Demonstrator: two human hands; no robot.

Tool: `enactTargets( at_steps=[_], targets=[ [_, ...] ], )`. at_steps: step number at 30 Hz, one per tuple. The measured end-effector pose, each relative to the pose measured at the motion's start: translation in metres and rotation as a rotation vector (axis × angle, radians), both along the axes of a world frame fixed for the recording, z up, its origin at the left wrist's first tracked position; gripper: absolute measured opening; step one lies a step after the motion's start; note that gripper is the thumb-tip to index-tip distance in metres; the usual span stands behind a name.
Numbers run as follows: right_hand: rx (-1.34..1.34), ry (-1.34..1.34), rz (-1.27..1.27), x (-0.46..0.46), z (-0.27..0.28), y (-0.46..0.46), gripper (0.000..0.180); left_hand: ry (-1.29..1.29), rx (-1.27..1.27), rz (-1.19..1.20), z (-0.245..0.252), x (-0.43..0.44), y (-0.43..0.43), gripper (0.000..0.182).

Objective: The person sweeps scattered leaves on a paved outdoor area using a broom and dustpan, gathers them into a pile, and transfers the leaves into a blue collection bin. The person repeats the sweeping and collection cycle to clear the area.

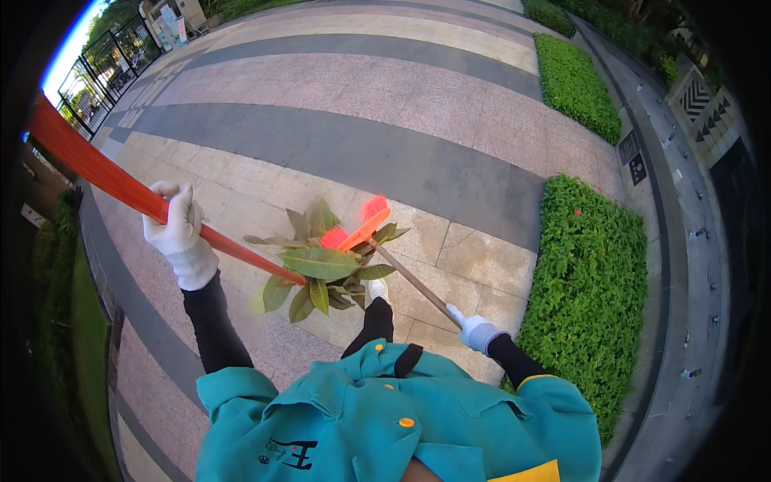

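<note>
My left hand [178, 232], in a white knit glove, grips a long red pole [241, 248]. Its lower end runs into a bunch of large green and brownish leaves [319, 264]. What the pole ends in, and what bears the leaves, is hidden by them. My right hand [479, 331], also gloved, is closed around the brown stick of a broom [415, 282]. The broom's orange head [366, 229] with pinkish-red bristles lies tilted at the far side of the leaves, seemingly against them. One white shoe [377, 290] shows partly behind the bunch.
Stone paving [337, 129] in pink, cream and grey bands stretches ahead. Clipped hedges [581, 301] line the right, beside a low stone border [656, 241]. A black metal fence [105, 75] stands far left, near some boards [171, 27]. Grass [87, 343] edges the left.
</note>
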State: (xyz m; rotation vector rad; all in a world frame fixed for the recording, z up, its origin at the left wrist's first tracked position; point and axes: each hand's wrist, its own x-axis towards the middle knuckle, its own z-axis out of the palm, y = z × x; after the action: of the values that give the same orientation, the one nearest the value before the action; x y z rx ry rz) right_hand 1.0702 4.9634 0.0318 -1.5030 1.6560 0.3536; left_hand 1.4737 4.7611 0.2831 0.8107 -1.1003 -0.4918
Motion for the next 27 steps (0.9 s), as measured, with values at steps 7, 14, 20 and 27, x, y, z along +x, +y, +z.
enactTargets(
  at_steps=[7, 14, 20, 27],
  targets=[
    [0.03, -0.003, -0.193, -0.032, 0.01, -0.208, 0.072, -0.022, 0.004, 0.004, 0.014, -0.068, -0.254, 0.01],
    [-0.033, 0.062, -0.164, -0.113, -0.018, -0.407, 0.075, -0.098, -0.062, 0.008, 0.002, -0.141, -0.473, 0.006],
    [-0.021, 0.108, -0.07, -0.197, -0.03, -0.615, 0.076, -0.069, -0.015, 0.057, -0.009, -0.222, -0.666, 0.007],
    [-0.005, 0.136, -0.022, -0.273, -0.018, -0.855, 0.075, -0.12, -0.027, 0.052, -0.002, -0.282, -0.884, 0.008]
  ],
)
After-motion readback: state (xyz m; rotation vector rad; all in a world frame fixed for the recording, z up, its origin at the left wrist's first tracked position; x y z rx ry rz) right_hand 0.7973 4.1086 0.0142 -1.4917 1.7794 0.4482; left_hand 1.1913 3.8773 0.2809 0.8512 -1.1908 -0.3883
